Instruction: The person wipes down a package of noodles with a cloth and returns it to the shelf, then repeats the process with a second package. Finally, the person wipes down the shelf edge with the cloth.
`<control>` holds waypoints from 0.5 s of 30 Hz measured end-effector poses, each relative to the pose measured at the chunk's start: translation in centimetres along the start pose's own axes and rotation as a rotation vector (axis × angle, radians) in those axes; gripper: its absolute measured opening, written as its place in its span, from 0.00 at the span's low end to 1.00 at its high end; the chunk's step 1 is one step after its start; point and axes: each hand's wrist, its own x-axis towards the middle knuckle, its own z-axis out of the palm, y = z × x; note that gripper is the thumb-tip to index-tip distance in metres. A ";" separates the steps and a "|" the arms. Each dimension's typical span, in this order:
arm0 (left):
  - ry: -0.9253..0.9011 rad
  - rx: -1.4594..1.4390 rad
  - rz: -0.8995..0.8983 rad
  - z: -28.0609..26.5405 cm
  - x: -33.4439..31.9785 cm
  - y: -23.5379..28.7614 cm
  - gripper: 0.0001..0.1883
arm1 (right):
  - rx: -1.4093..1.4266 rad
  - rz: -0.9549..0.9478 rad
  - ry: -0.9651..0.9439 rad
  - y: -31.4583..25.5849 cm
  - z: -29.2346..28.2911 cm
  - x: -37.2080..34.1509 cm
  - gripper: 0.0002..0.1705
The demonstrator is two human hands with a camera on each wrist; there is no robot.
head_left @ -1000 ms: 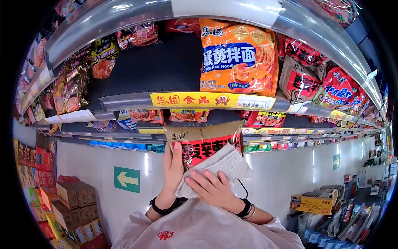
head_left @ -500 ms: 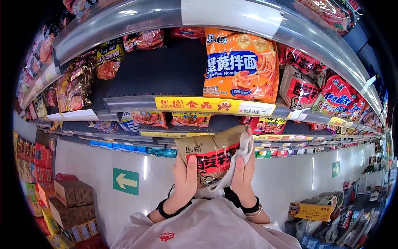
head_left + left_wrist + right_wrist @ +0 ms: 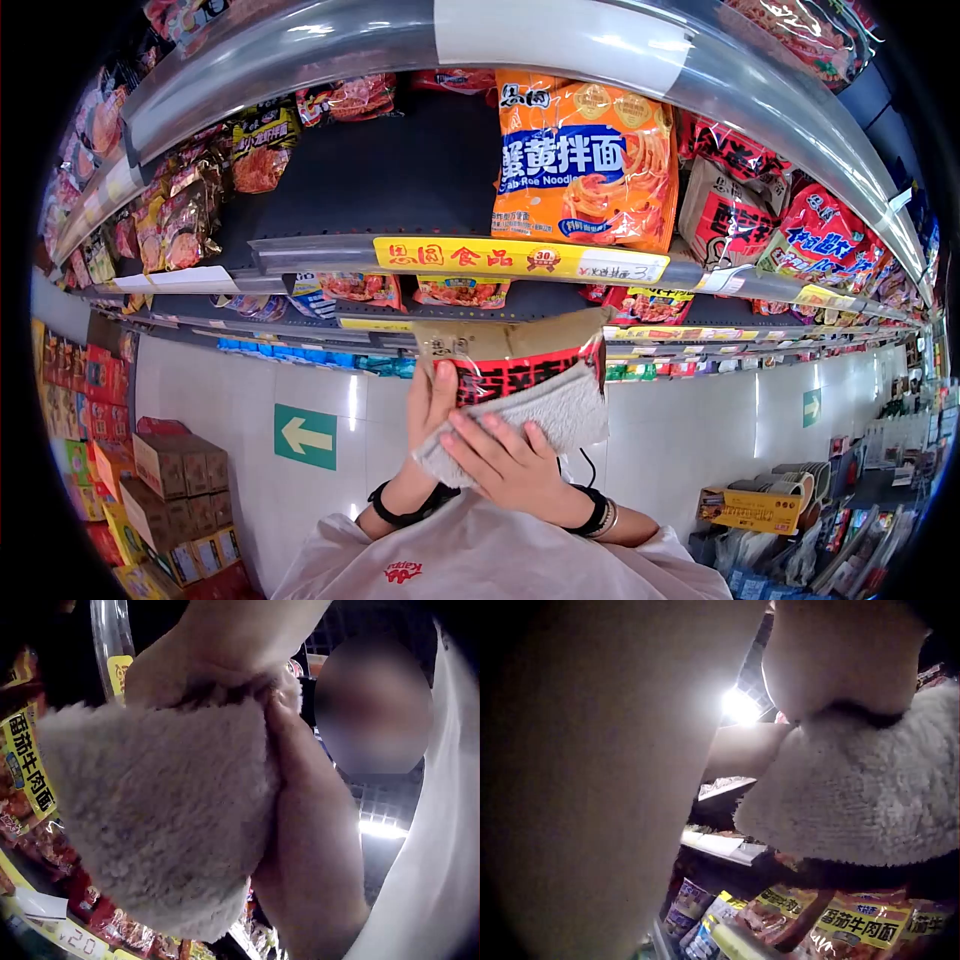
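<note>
A tan-and-red instant noodle packet (image 3: 530,350) is held up in front of the body in the head view. My left hand (image 3: 425,430) grips its left side, thumb over the front and the other fingers behind. A folded white-grey cloth (image 3: 572,410) covers the packet's lower front. Over the cloth lies my right hand (image 3: 510,455), holding it against the packet with fingers slanting up and left; the thumb is hidden. In both wrist views the fluffy cloth (image 3: 165,817) fills much of the picture and hides the packet.
Ahead, a shelf edge (image 3: 340,256) with a yellow label runs just above the packet. An orange noodle packet (image 3: 590,170) stands on that shelf, with more packets (image 3: 730,210) to its right. Stacked cartons (image 3: 180,470) stand at lower left, a yellow box (image 3: 750,508) at lower right.
Half a second ago the cloth was folded round the packet's right edge with the right hand there. Now the right hand and cloth are back across the lower front; the left hand keeps hold.
</note>
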 end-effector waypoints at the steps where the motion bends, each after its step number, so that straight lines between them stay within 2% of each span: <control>1: -0.014 0.030 -0.043 -0.2 0.0 0.7 0.17 | 0.000 -0.002 0.003 0.2 0.1 -0.3 0.22; 3: 0.034 -0.055 -0.058 -0.3 0.2 1.1 0.20 | -0.018 -0.148 0.045 0.8 0.3 -1.0 0.22; 5: 0.143 0.053 -0.039 -1.3 0.8 1.6 0.23 | 0.006 -0.203 0.063 1.8 -0.2 -1.2 0.23; 7: 0.224 0.078 0.005 -2.2 1.4 2.1 0.24 | 0.006 -0.414 -0.021 2.7 -0.5 -1.2 0.24; 9: 0.270 0.031 0.043 -3.1 2.4 2.9 0.24 | -0.011 -0.409 0.016 3.2 0.4 -2.3 0.26; 11: 0.228 -0.077 0.004 -4.5 3.5 4.1 0.23 | 0.385 -0.090 0.045 3.6 1.9 -4.5 0.25; 12: 0.294 -0.075 0.044 -4.7 4.1 4.8 0.21 | 0.405 -0.085 0.055 3.4 1.7 -4.2 0.25; 13: 0.305 -0.045 0.081 -5.5 5.0 5.1 0.20 | 0.521 0.082 0.129 3.9 1.2 -3.4 0.26; 14: 0.245 -0.096 0.080 -5.7 5.6 6.1 0.19 | 0.640 0.261 0.200 4.1 1.0 -3.0 0.26; 15: 0.185 -0.143 0.072 -5.8 6.0 7.1 0.19 | 0.655 0.273 0.201 4.2 1.0 -3.1 0.26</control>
